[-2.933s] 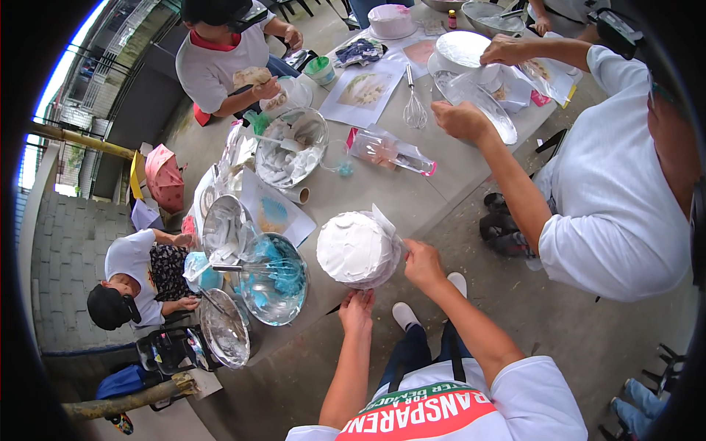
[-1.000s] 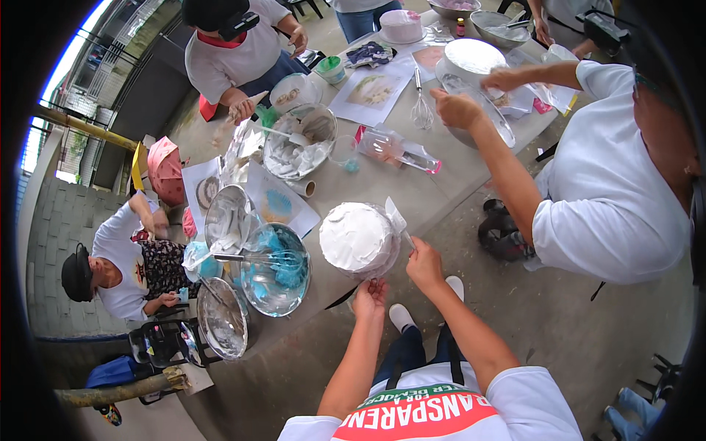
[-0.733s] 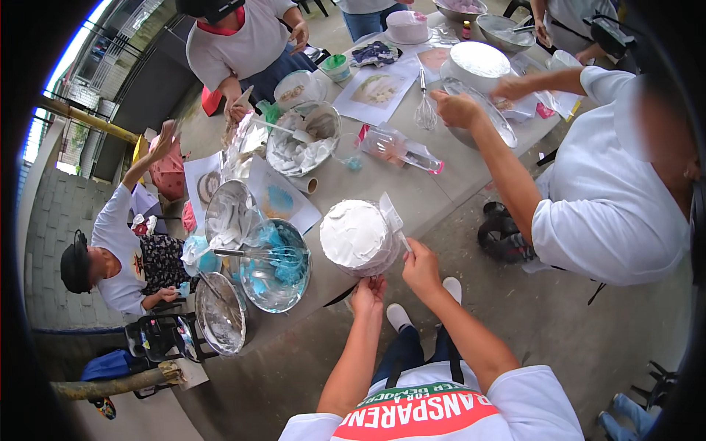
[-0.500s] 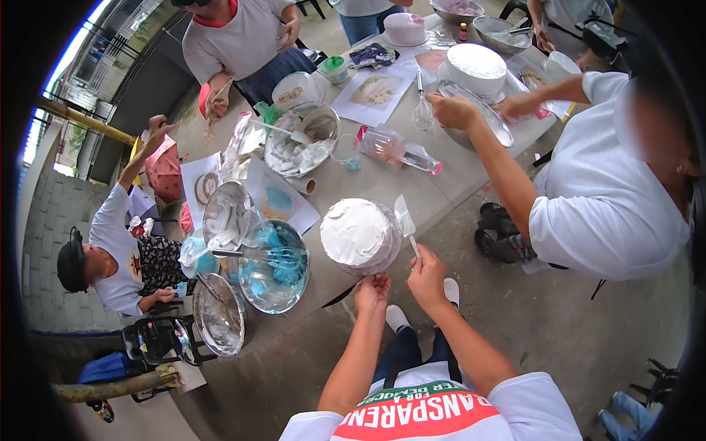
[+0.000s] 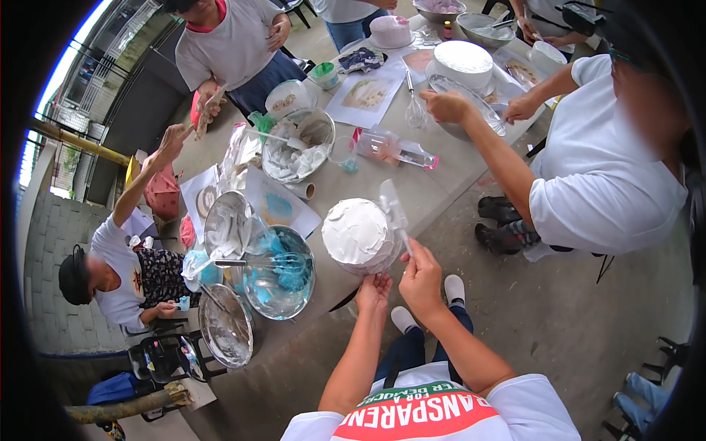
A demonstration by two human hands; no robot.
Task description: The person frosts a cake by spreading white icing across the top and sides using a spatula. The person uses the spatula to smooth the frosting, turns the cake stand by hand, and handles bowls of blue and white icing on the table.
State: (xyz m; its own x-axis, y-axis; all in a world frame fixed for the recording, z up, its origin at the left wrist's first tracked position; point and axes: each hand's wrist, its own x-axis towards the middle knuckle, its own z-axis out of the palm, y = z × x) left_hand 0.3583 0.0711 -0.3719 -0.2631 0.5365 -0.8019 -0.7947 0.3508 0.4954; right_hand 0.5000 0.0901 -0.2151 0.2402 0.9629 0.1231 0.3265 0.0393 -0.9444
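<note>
A round cake [image 5: 357, 231] covered in white frosting stands near the table's front edge, its top uneven with spread marks. My left hand [image 5: 373, 292] is at the near side of the cake's base, fingers curled against the edge; what exactly they grip is partly hidden. My right hand [image 5: 421, 278] is closed around the handle of a white spatula [image 5: 393, 208]. The blade is upright at the cake's right side, with frosting on it. Whether it touches the cake, I cannot tell.
To the left stand steel bowls with blue frosting [image 5: 283, 275], white frosting [image 5: 298, 151] and smeared walls [image 5: 224, 331]. A cardboard tube [image 5: 301, 190], printed sheets [image 5: 364, 99] and a whisk [image 5: 415, 110] lie beyond. At the right, a co-worker [image 5: 588, 162] holds a bowl near another white cake [image 5: 463, 62].
My right hand has moved slightly left and nearer to me, and the spatula's blade has swung up and left along the cake's side. My left hand stays at the base.
</note>
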